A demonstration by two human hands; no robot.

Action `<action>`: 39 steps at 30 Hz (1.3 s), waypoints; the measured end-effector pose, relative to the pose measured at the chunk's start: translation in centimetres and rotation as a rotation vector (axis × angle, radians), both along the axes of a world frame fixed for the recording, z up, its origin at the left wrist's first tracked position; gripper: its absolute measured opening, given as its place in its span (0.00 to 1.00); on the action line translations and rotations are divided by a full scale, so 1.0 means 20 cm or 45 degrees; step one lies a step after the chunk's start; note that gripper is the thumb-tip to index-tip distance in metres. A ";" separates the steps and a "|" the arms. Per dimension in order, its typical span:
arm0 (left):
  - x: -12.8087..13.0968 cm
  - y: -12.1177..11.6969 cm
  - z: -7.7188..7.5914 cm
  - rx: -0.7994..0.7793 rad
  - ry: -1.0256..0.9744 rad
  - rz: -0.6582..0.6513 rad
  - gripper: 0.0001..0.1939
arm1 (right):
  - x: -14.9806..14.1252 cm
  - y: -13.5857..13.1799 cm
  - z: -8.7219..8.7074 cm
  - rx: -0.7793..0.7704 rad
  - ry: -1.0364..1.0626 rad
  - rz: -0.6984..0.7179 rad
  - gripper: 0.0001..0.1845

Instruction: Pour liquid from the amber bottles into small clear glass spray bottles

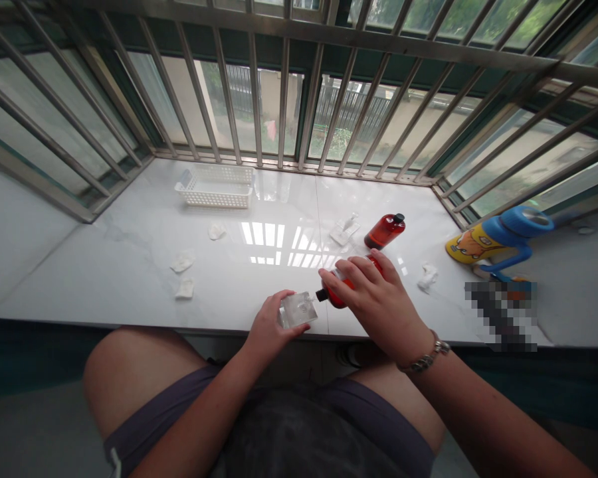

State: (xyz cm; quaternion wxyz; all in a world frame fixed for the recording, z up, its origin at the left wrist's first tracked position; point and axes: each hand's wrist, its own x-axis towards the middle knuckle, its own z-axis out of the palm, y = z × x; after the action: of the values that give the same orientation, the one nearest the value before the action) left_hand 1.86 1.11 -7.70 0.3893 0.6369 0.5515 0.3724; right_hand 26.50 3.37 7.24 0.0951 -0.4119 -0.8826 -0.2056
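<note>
Nearest the camera, at the front edge of the white worktop (pixel 129 279), the left hand (pixel 269 328) wraps a small clear container (pixel 298 309), fingers curled round its near side and thumb along the edge; this grip is closed on it, and the container stands on the worktop just left of the other hand. The right hand (pixel 373 299), a metal watch (pixel 425 358) at its wrist, holds a red bottle (pixel 339 292) tipped on its side, the fingers pressed over the top of the body so that most of it is hidden. The bottle's dark neck pokes out of the grip to the left and meets the upper right corner of the clear container.

Further back, crumpled white tissues (pixel 183 261) lie to the left, and one more (pixel 427 275) to the right. A second red bottle (pixel 385 230) with a black cap lies on its side beyond the right hand, beside a small clear packet (pixel 344 232). At the right rests a yellow and blue drinking bottle (pixel 498 240). Farthest off, by the window bars (pixel 284 99), sits a white basket (pixel 216 186).
</note>
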 end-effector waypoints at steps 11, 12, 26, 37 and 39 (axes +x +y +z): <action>0.00 0.00 0.00 -0.004 0.000 0.004 0.37 | -0.01 0.00 0.01 0.004 0.005 0.023 0.27; 0.00 0.00 0.00 -0.005 -0.002 0.002 0.37 | -0.01 0.00 0.01 0.005 0.004 0.023 0.27; 0.00 0.00 0.00 0.000 -0.003 0.001 0.37 | 0.00 0.01 0.03 -0.005 -0.003 0.028 0.27; 0.00 0.00 0.00 0.003 0.004 -0.009 0.37 | -0.01 0.01 0.03 0.017 -0.031 0.053 0.26; 0.00 0.00 0.00 -0.002 0.001 -0.007 0.37 | -0.01 0.01 0.03 0.016 -0.024 0.054 0.26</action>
State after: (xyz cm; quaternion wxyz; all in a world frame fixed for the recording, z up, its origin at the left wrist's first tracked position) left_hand 1.90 1.10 -7.66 0.3905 0.6382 0.5502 0.3706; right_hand 26.31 3.62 7.87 0.0936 -0.3904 -0.8907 -0.2131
